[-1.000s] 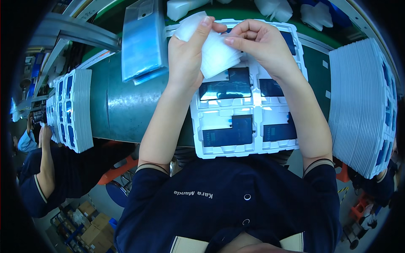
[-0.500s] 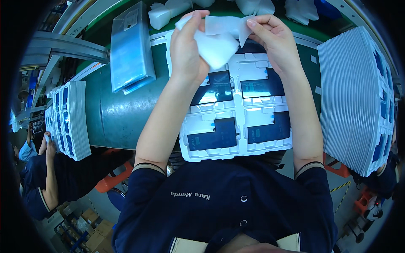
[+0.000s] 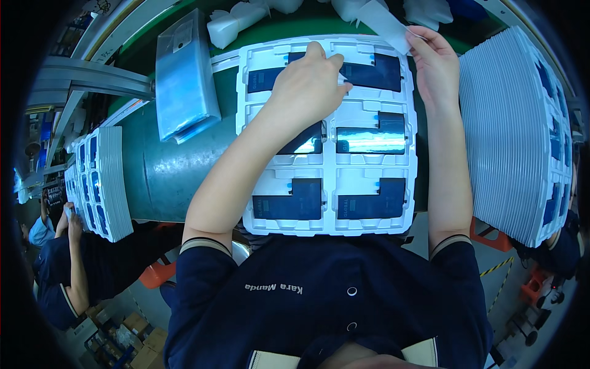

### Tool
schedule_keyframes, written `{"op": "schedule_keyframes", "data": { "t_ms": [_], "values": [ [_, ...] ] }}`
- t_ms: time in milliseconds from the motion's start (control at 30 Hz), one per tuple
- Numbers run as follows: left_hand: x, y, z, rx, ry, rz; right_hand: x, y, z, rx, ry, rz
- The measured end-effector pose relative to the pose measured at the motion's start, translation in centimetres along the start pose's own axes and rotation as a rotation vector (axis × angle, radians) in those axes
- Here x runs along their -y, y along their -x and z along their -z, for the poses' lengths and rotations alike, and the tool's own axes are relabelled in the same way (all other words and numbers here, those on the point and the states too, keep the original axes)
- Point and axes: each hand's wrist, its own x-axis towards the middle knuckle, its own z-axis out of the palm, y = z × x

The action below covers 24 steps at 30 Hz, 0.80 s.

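Note:
In front of me lies a white molded plastic tray (image 3: pixel 330 203) with several flat black L-shaped batteries (image 3: pixel 287 200) in its pockets. My left hand (image 3: pixel 310 86) is over the far middle of the tray, fingers curled downward. A bit of white cloth (image 3: pixel 343 80) shows beside its thumb; the rest is hidden beneath the hand. At the tray's far right corner, my right hand (image 3: pixel 435 61) pinches a thin white translucent strip (image 3: pixel 382 26) between thumb and fingers. The strip extends up and left, past the tray's far edge.
A tall stack of white trays (image 3: pixel 507 135) stands at right, and a smaller stack (image 3: pixel 109 178) at left. Blue-tinted clear plastic bags (image 3: pixel 184 80) lie on the green table (image 3: pixel 166 172). White bundles (image 3: pixel 236 24) lie along the back. A co-worker's arm (image 3: pixel 75 258) shows at far left.
My left hand has lowered onto the tray's far middle with the white cloth. My right hand has moved right with the strip, away from the left. The tray appears shifted slightly left.

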Motion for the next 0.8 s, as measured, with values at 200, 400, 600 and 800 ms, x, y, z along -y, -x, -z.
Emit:
{"op": "schedule_keyframes", "data": {
  "t_ms": [200, 400, 600, 800],
  "values": [
    [0.8, -1.7, -0.3, 0.060, 0.051, 0.011, 0.5, 0.1, 1.8, -0.105, -0.010, 0.039],
    [2.6, -1.9, 1.0, 0.033, 0.235, -0.291, -0.2, 0.4, 1.6, -0.103, 0.160, 0.025],
    [3.9, 0.5, 7.2, 0.498, 0.421, -0.366, 1.0, 2.0, -0.1, 0.252, 0.753, 0.001],
    [3.2, 0.8, 7.6, 0.596, 0.378, -0.345, 1.3, 3.1, -1.3, 0.282, 0.965, 0.080]
  ]
}}
